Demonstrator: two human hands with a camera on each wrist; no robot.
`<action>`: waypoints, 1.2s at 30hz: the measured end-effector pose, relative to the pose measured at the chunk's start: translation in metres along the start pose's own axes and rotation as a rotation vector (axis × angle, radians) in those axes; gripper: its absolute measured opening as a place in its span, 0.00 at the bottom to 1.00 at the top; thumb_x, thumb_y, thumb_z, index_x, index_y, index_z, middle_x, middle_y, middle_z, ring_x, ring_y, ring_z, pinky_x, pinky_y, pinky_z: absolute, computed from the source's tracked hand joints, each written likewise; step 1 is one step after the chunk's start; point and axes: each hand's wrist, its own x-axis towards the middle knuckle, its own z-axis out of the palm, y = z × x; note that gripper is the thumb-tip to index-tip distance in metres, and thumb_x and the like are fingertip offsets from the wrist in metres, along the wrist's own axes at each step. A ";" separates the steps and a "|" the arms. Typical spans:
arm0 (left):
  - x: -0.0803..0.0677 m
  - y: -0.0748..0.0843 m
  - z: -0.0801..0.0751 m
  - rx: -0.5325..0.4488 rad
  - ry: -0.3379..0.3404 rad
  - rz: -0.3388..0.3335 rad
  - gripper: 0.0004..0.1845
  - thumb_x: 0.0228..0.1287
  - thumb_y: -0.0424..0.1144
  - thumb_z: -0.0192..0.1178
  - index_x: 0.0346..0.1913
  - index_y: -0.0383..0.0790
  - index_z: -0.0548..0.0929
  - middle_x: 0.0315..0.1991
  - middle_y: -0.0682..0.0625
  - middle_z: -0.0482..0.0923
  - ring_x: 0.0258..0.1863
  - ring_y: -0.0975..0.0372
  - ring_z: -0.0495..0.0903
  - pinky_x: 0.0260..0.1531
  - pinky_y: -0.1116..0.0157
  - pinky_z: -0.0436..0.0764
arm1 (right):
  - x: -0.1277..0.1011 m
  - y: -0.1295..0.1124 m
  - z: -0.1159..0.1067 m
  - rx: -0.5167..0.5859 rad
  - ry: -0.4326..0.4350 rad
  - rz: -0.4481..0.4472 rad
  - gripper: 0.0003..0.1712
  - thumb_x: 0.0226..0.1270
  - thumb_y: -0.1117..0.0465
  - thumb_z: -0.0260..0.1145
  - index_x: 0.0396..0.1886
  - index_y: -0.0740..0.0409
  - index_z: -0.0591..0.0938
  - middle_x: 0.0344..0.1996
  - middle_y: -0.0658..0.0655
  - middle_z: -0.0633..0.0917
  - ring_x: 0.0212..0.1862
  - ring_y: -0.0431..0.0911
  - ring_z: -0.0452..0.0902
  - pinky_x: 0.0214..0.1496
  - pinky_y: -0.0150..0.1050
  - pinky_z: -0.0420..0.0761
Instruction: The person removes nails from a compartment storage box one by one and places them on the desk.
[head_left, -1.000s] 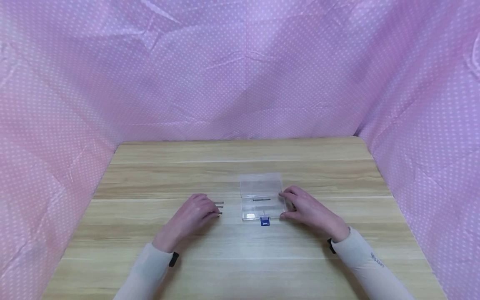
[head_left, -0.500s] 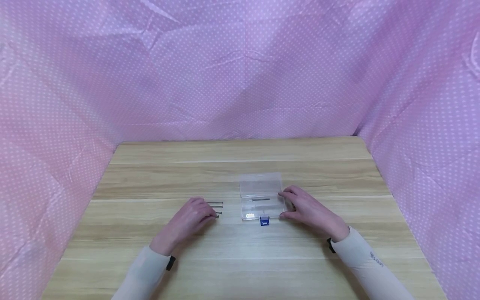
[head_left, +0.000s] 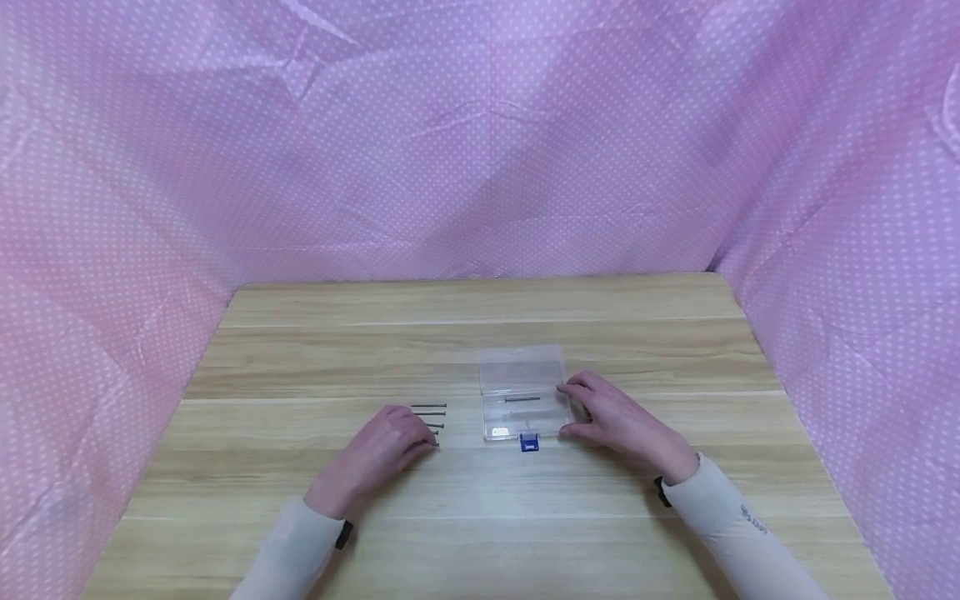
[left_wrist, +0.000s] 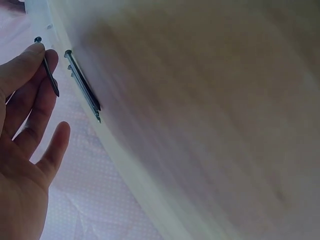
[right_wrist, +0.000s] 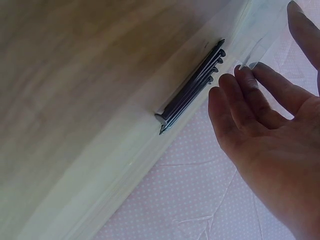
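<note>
My left hand (head_left: 378, 454) lies low on the wooden table (head_left: 315, 350) with its fingers nearly straight, and the fingertips (left_wrist: 31, 52) press one loose nail (left_wrist: 48, 67) that lies under them; nothing is wrapped or pinched that I can see. Just beyond it, the other loose nails (head_left: 429, 414) lie side by side on the wood, well left of the box. My right hand (head_left: 611, 421) rests against the right end of the clear plastic box (head_left: 522, 392), thumb at the near corner and forefinger at the far edge, the fingers gently spread and only touching the wall rather than clamping it. The box sits open, its lid (head_left: 521, 367) laid back away from me and a small blue latch (head_left: 529, 442) at its near edge. Inside the tray lie the boxed nails (right_wrist: 192, 90), bunched lengthwise together. Against a second ago, my left hand has slid a little towards me, dragging its nail out of the row, so more of the row now shows; the right hand and the box have not shifted.
</note>
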 end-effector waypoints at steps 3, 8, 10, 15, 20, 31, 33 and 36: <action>-0.001 0.001 0.001 0.020 -0.011 -0.015 0.03 0.64 0.37 0.73 0.39 0.47 0.90 0.39 0.56 0.89 0.44 0.62 0.85 0.56 0.55 0.80 | 0.000 0.000 0.000 0.001 0.002 -0.001 0.38 0.61 0.51 0.80 0.66 0.65 0.79 0.57 0.57 0.79 0.52 0.46 0.74 0.55 0.48 0.80; 0.000 0.001 0.002 0.055 -0.015 -0.033 0.03 0.64 0.38 0.73 0.39 0.48 0.91 0.39 0.56 0.89 0.45 0.61 0.86 0.56 0.53 0.80 | 0.000 0.000 0.000 0.005 0.004 0.000 0.38 0.61 0.51 0.80 0.66 0.66 0.79 0.57 0.57 0.79 0.52 0.46 0.75 0.55 0.48 0.81; 0.000 0.000 0.002 0.067 -0.016 -0.039 0.03 0.64 0.39 0.73 0.39 0.49 0.91 0.39 0.56 0.89 0.45 0.60 0.85 0.56 0.53 0.80 | 0.000 -0.001 0.000 0.005 0.004 0.001 0.38 0.61 0.51 0.80 0.66 0.65 0.79 0.57 0.57 0.79 0.52 0.46 0.75 0.55 0.48 0.81; 0.000 -0.001 0.004 0.099 -0.050 -0.040 0.01 0.66 0.40 0.71 0.39 0.49 0.91 0.40 0.57 0.89 0.45 0.60 0.85 0.56 0.53 0.80 | 0.000 -0.001 0.000 0.006 -0.004 0.010 0.38 0.62 0.51 0.80 0.66 0.65 0.79 0.57 0.56 0.79 0.51 0.45 0.74 0.55 0.47 0.80; 0.002 -0.001 0.004 0.130 -0.067 -0.022 0.01 0.66 0.38 0.71 0.38 0.49 0.91 0.39 0.57 0.89 0.44 0.61 0.85 0.56 0.54 0.80 | 0.001 -0.002 -0.001 0.012 -0.010 0.019 0.38 0.62 0.51 0.79 0.67 0.65 0.79 0.57 0.57 0.79 0.53 0.46 0.75 0.56 0.48 0.80; 0.001 -0.002 0.004 0.129 -0.046 -0.019 0.01 0.63 0.39 0.73 0.36 0.49 0.91 0.38 0.58 0.89 0.44 0.61 0.85 0.55 0.54 0.80 | 0.001 -0.002 -0.002 0.022 -0.010 0.020 0.38 0.62 0.51 0.79 0.67 0.65 0.79 0.57 0.57 0.79 0.52 0.46 0.75 0.56 0.48 0.81; 0.001 -0.003 0.004 0.126 -0.033 -0.014 0.03 0.61 0.38 0.75 0.36 0.50 0.90 0.38 0.57 0.89 0.44 0.60 0.85 0.54 0.54 0.80 | 0.001 -0.003 -0.002 0.024 -0.010 0.021 0.37 0.62 0.51 0.79 0.66 0.65 0.79 0.57 0.56 0.79 0.51 0.45 0.74 0.55 0.47 0.81; 0.000 -0.003 0.004 0.117 -0.030 -0.018 0.04 0.61 0.38 0.75 0.36 0.50 0.90 0.37 0.57 0.89 0.44 0.60 0.85 0.54 0.53 0.80 | 0.000 -0.003 -0.001 0.023 -0.010 0.025 0.38 0.62 0.51 0.79 0.67 0.65 0.79 0.57 0.56 0.79 0.52 0.45 0.75 0.55 0.47 0.81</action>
